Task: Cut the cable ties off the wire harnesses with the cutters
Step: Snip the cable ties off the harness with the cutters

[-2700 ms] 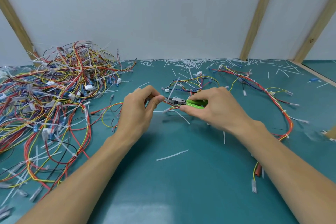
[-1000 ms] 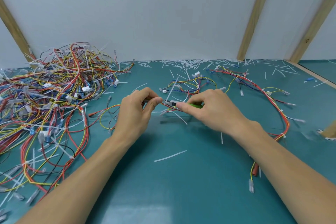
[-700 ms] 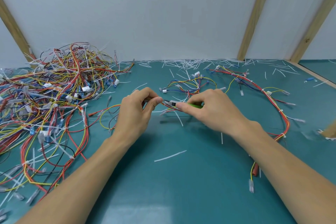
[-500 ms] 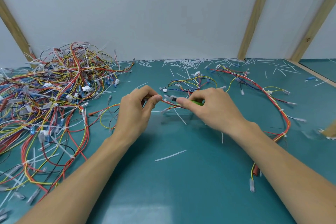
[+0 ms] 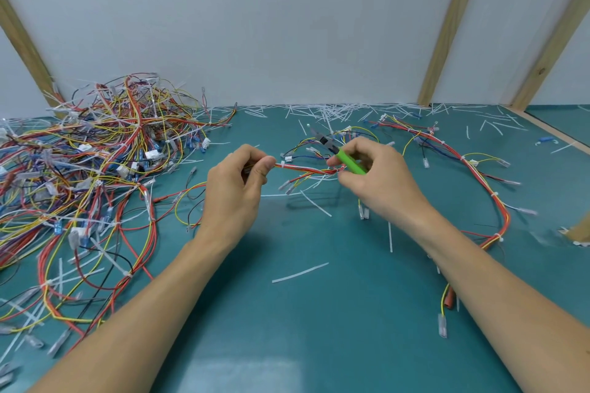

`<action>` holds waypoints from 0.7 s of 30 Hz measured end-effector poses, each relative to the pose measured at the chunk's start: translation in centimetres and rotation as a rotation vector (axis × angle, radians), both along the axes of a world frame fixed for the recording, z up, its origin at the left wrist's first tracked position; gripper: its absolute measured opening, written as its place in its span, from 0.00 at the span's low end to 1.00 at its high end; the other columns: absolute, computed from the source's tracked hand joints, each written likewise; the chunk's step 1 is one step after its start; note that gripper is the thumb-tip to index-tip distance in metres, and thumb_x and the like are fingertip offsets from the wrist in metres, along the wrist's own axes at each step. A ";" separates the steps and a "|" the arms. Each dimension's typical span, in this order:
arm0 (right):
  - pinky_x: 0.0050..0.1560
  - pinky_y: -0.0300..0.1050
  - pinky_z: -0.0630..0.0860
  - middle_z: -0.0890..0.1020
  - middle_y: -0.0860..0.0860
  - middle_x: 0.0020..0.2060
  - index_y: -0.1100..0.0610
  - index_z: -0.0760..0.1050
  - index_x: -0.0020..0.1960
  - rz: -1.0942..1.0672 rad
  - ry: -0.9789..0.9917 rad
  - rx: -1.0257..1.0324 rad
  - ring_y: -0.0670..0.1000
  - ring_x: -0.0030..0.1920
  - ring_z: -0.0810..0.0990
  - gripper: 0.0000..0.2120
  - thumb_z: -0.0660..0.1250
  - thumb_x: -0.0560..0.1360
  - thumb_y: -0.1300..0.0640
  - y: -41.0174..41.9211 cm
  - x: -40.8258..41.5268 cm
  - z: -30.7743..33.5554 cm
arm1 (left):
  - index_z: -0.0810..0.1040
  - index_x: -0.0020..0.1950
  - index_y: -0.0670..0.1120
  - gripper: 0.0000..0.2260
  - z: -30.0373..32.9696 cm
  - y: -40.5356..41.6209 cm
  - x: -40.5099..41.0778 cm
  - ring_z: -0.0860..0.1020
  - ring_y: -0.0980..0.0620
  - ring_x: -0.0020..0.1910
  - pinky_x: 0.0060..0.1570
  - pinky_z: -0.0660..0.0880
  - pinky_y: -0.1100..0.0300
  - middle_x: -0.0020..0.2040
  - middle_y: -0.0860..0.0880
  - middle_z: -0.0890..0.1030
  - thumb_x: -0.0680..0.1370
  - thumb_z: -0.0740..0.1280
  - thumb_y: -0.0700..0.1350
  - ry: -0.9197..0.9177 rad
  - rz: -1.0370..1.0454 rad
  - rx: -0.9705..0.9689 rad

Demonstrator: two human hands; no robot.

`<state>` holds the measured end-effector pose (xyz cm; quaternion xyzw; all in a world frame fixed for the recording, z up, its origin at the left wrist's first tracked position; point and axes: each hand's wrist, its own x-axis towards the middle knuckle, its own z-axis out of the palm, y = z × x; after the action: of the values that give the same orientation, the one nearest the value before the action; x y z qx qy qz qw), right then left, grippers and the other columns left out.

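Note:
A wire harness (image 5: 303,169) of red, yellow and white wires is stretched between my two hands above the teal table (image 5: 303,313). My left hand (image 5: 234,191) pinches its left end between thumb and fingers. My right hand (image 5: 376,175) holds the green-handled cutters (image 5: 343,158), whose jaws point up and to the left, away from the wires, while its fingertips also pinch the harness. The same harness runs on to the right in a long red and yellow loop (image 5: 491,188) with white cable ties on it.
A big tangled heap of harnesses (image 5: 95,163) fills the left of the table. Cut white tie pieces (image 5: 335,112) litter the back edge, and loose ones (image 5: 300,272) lie near my arms. Wooden posts (image 5: 447,29) lean against the white wall.
My right hand has drawn away from my left and tipped the cutters' jaws up off the harness. A longer stretch of wire now shows between my hands.

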<state>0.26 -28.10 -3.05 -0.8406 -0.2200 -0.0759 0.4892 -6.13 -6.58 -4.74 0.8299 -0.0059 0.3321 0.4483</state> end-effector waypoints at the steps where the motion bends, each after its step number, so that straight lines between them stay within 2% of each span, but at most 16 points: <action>1: 0.43 0.45 0.77 0.87 0.40 0.44 0.45 0.77 0.42 0.022 0.009 -0.018 0.51 0.44 0.83 0.14 0.69 0.71 0.65 0.1 -0.1 -0.1 | 0.78 0.43 0.46 0.07 0.1 0.0 0.0 0.70 0.61 0.28 0.30 0.63 0.71 0.31 0.54 0.75 0.82 0.67 0.44 -0.003 0.003 -0.006; 4: 0.50 0.53 0.79 0.87 0.44 0.46 0.48 0.78 0.45 0.006 -0.006 -0.137 0.55 0.45 0.82 0.11 0.71 0.71 0.63 0.3 0.0 -0.6 | 0.78 0.44 0.44 0.08 0.2 0.0 -0.1 0.70 0.60 0.29 0.31 0.63 0.70 0.31 0.54 0.75 0.82 0.67 0.44 -0.006 0.004 -0.017; 7: 0.53 0.54 0.78 0.86 0.45 0.47 0.49 0.78 0.49 -0.051 -0.022 -0.208 0.55 0.48 0.81 0.07 0.73 0.73 0.57 0.1 0.3 -1.0 | 0.78 0.43 0.45 0.08 0.3 -0.2 -0.2 0.72 0.61 0.31 0.33 0.65 0.70 0.32 0.54 0.75 0.82 0.67 0.44 -0.013 -0.009 -0.009; 12: 0.53 0.55 0.78 0.85 0.44 0.45 0.49 0.76 0.49 -0.106 -0.063 -0.199 0.55 0.49 0.81 0.08 0.75 0.74 0.52 0.0 0.4 -0.9 | 0.77 0.43 0.44 0.08 0.7 -0.6 -0.7 0.72 0.60 0.34 0.38 0.67 0.71 0.33 0.51 0.77 0.82 0.66 0.43 -0.055 -0.072 0.002; 15: 0.51 0.53 0.77 0.81 0.41 0.40 0.47 0.74 0.47 -0.158 -0.101 -0.221 0.55 0.46 0.79 0.10 0.75 0.73 0.51 0.0 0.3 -0.9 | 0.77 0.42 0.43 0.09 0.8 -0.5 -0.9 0.73 0.53 0.36 0.41 0.68 0.68 0.34 0.51 0.76 0.82 0.66 0.42 -0.076 -0.109 -0.005; 17: 0.51 0.53 0.77 0.82 0.41 0.40 0.48 0.75 0.46 -0.179 -0.065 -0.189 0.55 0.46 0.80 0.10 0.76 0.73 0.51 0.0 0.3 -0.8 | 0.77 0.41 0.43 0.10 0.9 -0.5 -1.0 0.73 0.51 0.37 0.41 0.69 0.65 0.34 0.52 0.76 0.81 0.67 0.45 -0.078 -0.122 -0.007; 21: 0.53 0.51 0.77 0.86 0.47 0.41 0.52 0.80 0.44 -0.207 0.106 -0.068 0.55 0.46 0.82 0.05 0.75 0.73 0.53 0.0 0.7 -0.6 | 0.78 0.38 0.44 0.09 1.1 -0.7 -1.3 0.72 0.53 0.36 0.41 0.69 0.61 0.34 0.51 0.78 0.77 0.69 0.45 -0.079 -0.149 -0.008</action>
<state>0.97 -28.12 -3.62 -0.8777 -0.1084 -0.0739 0.4608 -7.44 -7.32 -3.66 0.8117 -0.0839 0.3302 0.4743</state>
